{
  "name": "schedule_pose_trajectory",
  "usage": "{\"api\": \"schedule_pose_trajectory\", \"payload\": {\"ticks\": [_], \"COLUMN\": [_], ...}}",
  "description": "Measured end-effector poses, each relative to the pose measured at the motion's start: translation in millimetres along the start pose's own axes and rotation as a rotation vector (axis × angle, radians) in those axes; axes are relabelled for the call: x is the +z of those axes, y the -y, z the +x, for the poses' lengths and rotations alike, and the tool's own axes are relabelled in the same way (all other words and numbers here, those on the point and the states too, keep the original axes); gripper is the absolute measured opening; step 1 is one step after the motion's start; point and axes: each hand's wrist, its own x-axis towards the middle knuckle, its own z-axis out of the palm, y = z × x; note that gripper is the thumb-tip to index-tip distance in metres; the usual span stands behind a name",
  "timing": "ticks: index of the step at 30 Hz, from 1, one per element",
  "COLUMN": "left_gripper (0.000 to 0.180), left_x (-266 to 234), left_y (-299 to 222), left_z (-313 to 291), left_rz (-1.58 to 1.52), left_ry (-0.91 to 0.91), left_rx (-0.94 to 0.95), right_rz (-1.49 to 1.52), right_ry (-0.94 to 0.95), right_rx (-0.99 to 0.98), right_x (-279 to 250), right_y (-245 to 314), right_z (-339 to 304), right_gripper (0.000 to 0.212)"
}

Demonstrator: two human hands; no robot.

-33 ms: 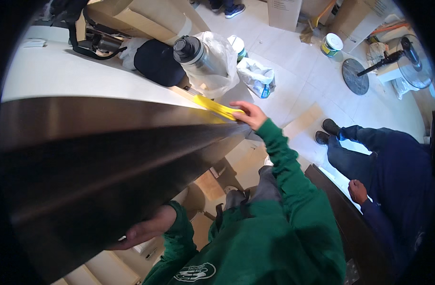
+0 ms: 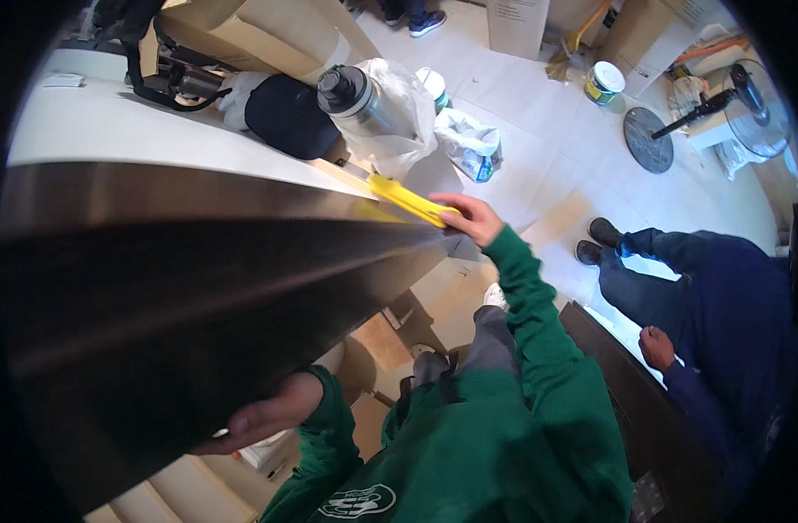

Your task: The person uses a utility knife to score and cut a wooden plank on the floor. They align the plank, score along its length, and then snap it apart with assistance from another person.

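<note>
A long dark brown panel [image 2: 181,288] with a glossy edge fills the left side, tilted in front of me. My right hand [image 2: 473,218] pinches a yellow utility knife [image 2: 407,200] at the panel's far right corner, the tool lying along its upper edge. Its far end is slightly blurred beside a light wood strip. Down at the panel's near lower edge, my left hand [image 2: 264,420] grips the panel from beneath; part of its fingers is hidden behind it.
Behind the panel, a white surface [image 2: 76,131] bears a grey bottle [image 2: 346,91] in a plastic bag and a black cap [image 2: 290,115]. A co-worker [image 2: 721,305] stands at right. A lined bin [image 2: 468,139], a bucket [image 2: 604,81] and a pedestal fan [image 2: 747,96] stand on the floor.
My right hand and the yellow utility knife have shifted slightly right and nearer along the panel's edge. My left hand stays at the lower edge.
</note>
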Motion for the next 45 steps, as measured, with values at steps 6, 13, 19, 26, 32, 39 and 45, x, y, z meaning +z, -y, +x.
{"api": "schedule_pose_trajectory", "payload": {"ticks": [6,13,19,26,32,39,45], "left_gripper": [0.063,0.062,0.056,0.064,0.049,0.046,0.043], "left_x": [-13,-113,-266,-442,-508,-428,-318], "left_y": [2,119,279,358,356,390,487], "left_z": [-1,-43,-181,-322,-368,-406,-487], "left_rz": [-0.251,-0.526,-0.102,0.498,0.634,0.673,0.632], "left_ry": [0.165,0.307,0.966,1.62,1.737,1.923,1.643], "left_rx": [-0.071,-0.175,-0.407,-0.525,-0.663,-0.819,-0.58], "right_rz": [0.133,-0.05,0.079,-0.243,-0.285,-0.194,-0.115], "right_ry": [-0.385,-0.702,-0.595,-0.434,-0.502,-0.5,-0.445], "right_rx": [0.059,0.356,0.414,0.462,0.542,0.684,0.552], "right_x": [-2,128,269,301,288,278,301], "right_y": [-30,-178,-300,-341,-383,-415,-461], "right_z": [-168,-264,-276,-239,-212,-175,-135], "right_gripper": [0.036,0.041,0.032,0.031,0.028,0.031,0.041]}}
